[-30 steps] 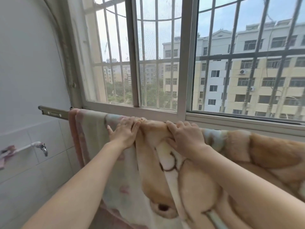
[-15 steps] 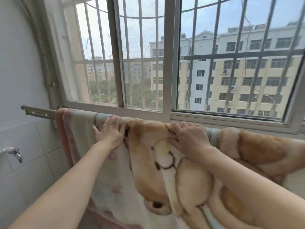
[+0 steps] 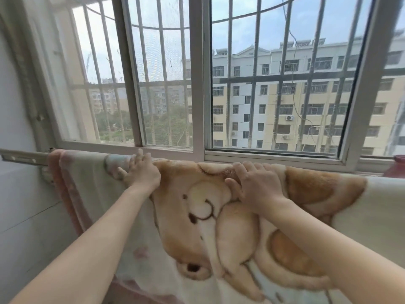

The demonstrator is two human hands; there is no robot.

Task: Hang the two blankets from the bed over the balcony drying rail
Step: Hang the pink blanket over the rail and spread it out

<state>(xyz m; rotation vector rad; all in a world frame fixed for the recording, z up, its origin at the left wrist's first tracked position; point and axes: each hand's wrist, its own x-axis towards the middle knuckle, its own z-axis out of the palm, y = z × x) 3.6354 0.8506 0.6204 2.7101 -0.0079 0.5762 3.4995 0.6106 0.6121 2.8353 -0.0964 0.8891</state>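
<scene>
Right hand (image 3: pixel 257 187): fingers (image 3: pixel 249 168) curled over the top fold of the bear blanket (image 3: pixel 186 227), thumb pressed in from the near side, so that a ridge of tan pile is pinched between them. Left hand (image 3: pixel 143 174): laid flat where the two blankets meet, fingers together and reaching up over the crest, thumb spread out to the left onto the pale blanket (image 3: pixel 87 185); it presses on the cloth and does not clasp it. Both forearms reach in from the lower edge of the view. The bear blanket, tan and cream with a cartoon bear's face between the hands, is draped over the rail (image 3: pixel 24 156) and hangs down on the near side; it runs from the left hand to the right edge of the view, and its left border lies over the pale blanket. The pale blanket, pastel with a pink edge, hangs over the same rail just to the left and shows again below the left forearm. Only the rail's bare metal end shows, projecting left of the pale blanket along the tiled wall (image 3: pixel 19 216). Directly behind the rail stands a sliding window (image 3: pixel 198 84) with outer bars (image 3: pixel 255 62); apartment blocks (image 3: pixel 274 102) and trees lie beyond. A red object (image 3: pixel 397 170), cut off by the view's edge, sits on the sill at far right.
</scene>
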